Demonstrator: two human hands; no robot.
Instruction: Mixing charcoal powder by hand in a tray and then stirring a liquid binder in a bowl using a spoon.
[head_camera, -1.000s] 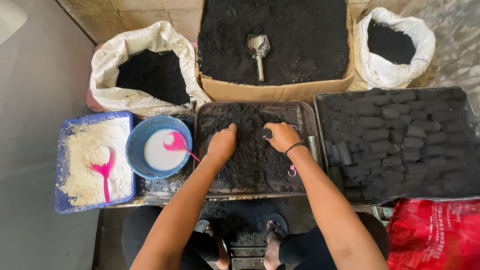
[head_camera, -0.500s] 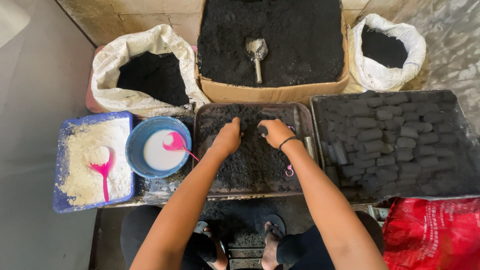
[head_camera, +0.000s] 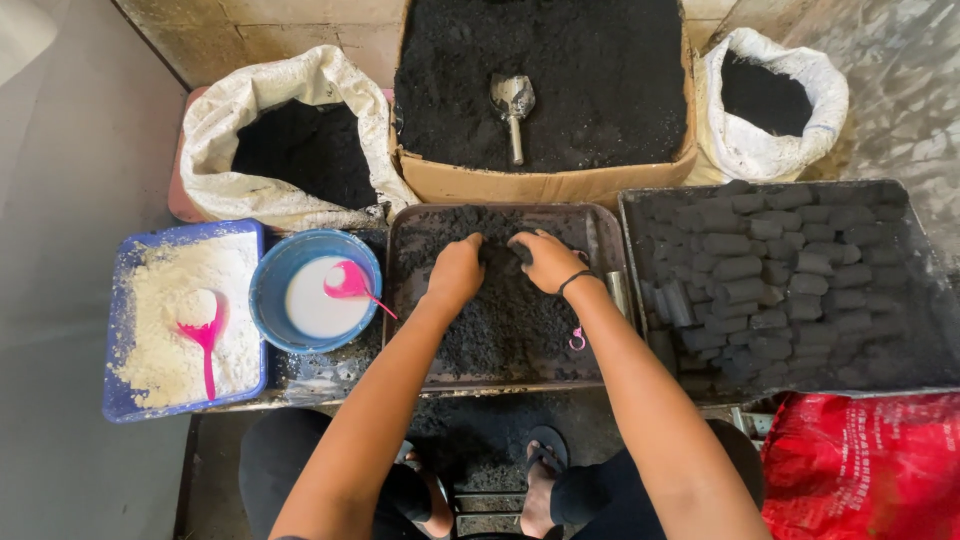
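My left hand (head_camera: 455, 272) and my right hand (head_camera: 547, 260) rest side by side, knuckles up, in the far half of the dark rectangular metal tray (head_camera: 601, 228), both pressed into the black, damp, crumbly powder mix (head_camera: 500, 320) that fills it. Fingers of both hands curl down into the mix; I cannot tell whether either grip closes on a lump, as the fingertips are buried. A thin black band (head_camera: 577, 281) circles my right wrist. Left of the tray stands 1 round blue bowl of white liquid (head_camera: 315, 290) with a pink spoon (head_camera: 352, 283) in it, and beyond that 1 blue rectangular tray of pale flour (head_camera: 185, 318) holding a 2nd pink spoon (head_camera: 205, 335). Right of the tray lies a large dark tray of black cylindrical briquettes (head_camera: 780, 275). Behind sits a cardboard box of black powder (head_camera: 545, 80) with a metal scoop (head_camera: 513, 105), flanked by 2 white sacks (head_camera: 290, 140).
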